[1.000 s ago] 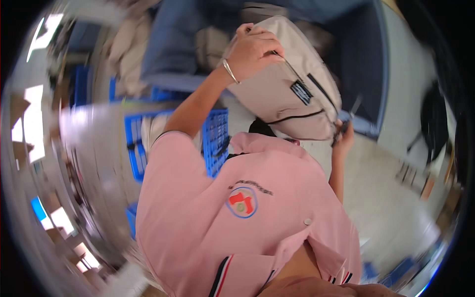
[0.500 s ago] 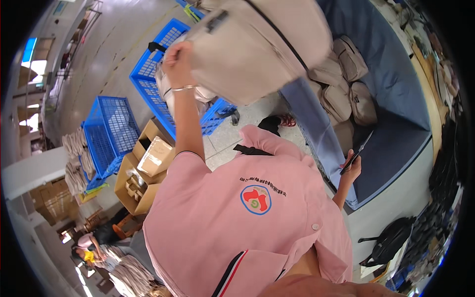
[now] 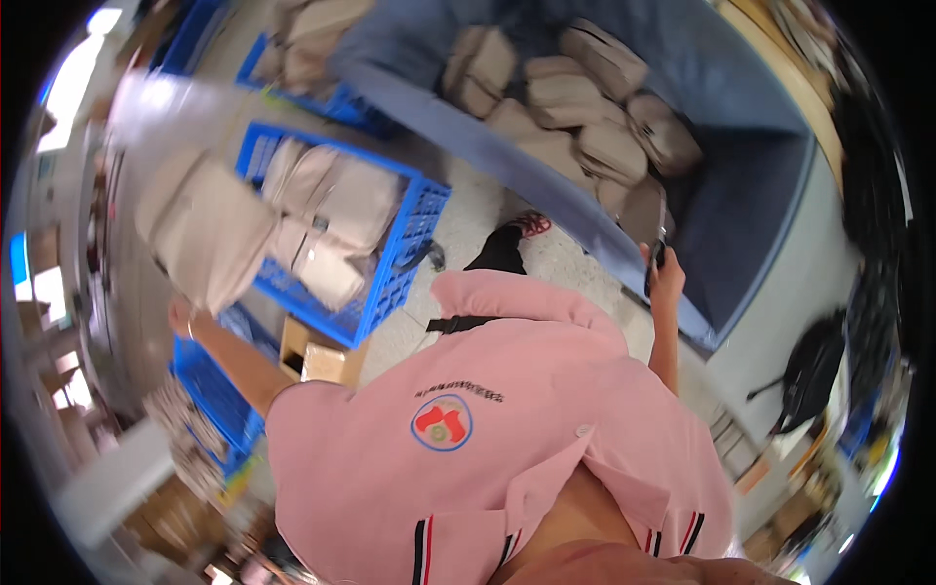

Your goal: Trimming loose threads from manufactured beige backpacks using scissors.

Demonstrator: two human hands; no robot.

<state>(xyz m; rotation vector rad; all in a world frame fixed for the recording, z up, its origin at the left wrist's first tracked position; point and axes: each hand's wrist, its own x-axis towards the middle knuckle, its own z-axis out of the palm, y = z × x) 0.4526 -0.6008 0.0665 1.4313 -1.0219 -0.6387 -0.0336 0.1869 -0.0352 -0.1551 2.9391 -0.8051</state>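
Observation:
My left hand (image 3: 180, 315) is stretched out to the left, gripping a beige fabric bag (image 3: 207, 232) that hangs blurred beside a blue plastic crate (image 3: 414, 244). Several more beige bags (image 3: 331, 210) lie in that crate. My right hand (image 3: 667, 280) is raised at the edge of a blue-covered table (image 3: 741, 205) and holds a thin dark tool (image 3: 659, 246); I cannot tell what kind. A pile of beige bags (image 3: 585, 127) lies on the table. My pink shirt (image 3: 487, 429) fills the lower middle.
An open cardboard box (image 3: 317, 359) sits on the speckled floor below the crate. Another blue crate (image 3: 210, 390) stands at lower left, and one with bags (image 3: 302, 58) at the top. A black bag (image 3: 814, 366) rests at the right.
My left hand has swung the beige bag from overhead down to the left, beside the blue crate. My right hand stays by the table edge with the tool. The view has turned.

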